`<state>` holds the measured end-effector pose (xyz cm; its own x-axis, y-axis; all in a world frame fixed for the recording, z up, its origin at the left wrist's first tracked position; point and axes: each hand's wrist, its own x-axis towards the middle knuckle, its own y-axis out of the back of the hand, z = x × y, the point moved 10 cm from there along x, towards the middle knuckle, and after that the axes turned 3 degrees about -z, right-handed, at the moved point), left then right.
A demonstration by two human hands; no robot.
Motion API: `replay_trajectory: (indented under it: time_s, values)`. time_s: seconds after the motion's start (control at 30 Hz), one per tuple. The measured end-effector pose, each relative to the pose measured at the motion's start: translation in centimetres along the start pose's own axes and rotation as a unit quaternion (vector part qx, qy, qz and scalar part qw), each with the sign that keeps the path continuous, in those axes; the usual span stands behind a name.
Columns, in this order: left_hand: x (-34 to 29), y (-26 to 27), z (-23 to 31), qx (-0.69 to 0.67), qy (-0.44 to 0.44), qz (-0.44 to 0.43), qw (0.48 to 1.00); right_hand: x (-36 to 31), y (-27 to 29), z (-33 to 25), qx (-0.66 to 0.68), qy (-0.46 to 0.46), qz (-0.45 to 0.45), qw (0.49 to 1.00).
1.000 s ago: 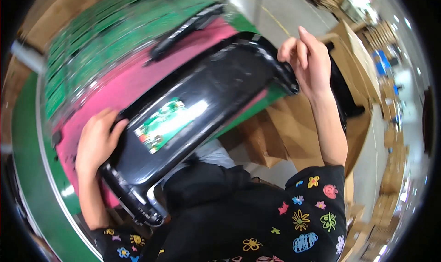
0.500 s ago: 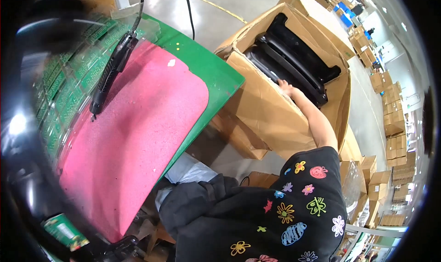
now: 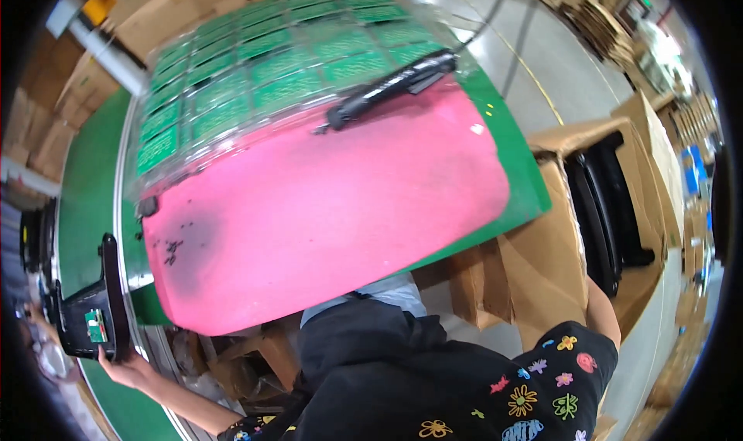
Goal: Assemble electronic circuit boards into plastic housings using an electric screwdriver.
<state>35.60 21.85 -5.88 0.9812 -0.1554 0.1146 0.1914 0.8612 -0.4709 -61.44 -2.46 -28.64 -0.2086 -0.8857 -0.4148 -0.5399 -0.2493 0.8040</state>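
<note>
At the far left, my left hand grips the lower edge of a black plastic housing, which carries a small green circuit board. The housing is over the green conveyor surface beside the bench. On the right, my right forearm reaches into an open cardboard box; the box wall hides that hand. More black plastic housings stand in the box, close to where the arm goes in. A black electric screwdriver lies across the far edge of the pink mat.
Clear plastic trays of green circuit boards cover the back of the green bench. Small black screws are scattered on the mat's left part. Another person's hand shows at the far left. Cartons are stacked behind.
The view has swung left, bringing my left hand and its black housing into sight. My right arm still reaches into the box, but its hand is now hidden.
</note>
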Motion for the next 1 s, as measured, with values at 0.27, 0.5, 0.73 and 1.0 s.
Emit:
replay_trajectory:
  time_s: [0.27, 0.5, 0.73, 1.0]
  values:
    - [11.9, 9.0, 0.7, 0.069, -0.07, -0.034, 0.995, 0.3, 7.5, 2.7, 0.032, 0.08, -0.013, 0.996]
    - [-5.1, -8.0, 1.7, 0.237, -0.235, -0.067, 0.94, -7.1, 20.9, 9.1, 0.104, 0.031, 0.056, 0.992]
    - [-32.8, -29.1, -0.1, -0.059, -0.181, -0.666, 0.721, -25.6, 36.8, -1.3, -0.153, 0.012, 0.353, 0.923]
    - [-50.9, -31.6, -2.1, -0.081, -0.219, -0.836, 0.497, -37.0, 37.7, -20.6, 0.393, 0.173, 0.597, 0.678]
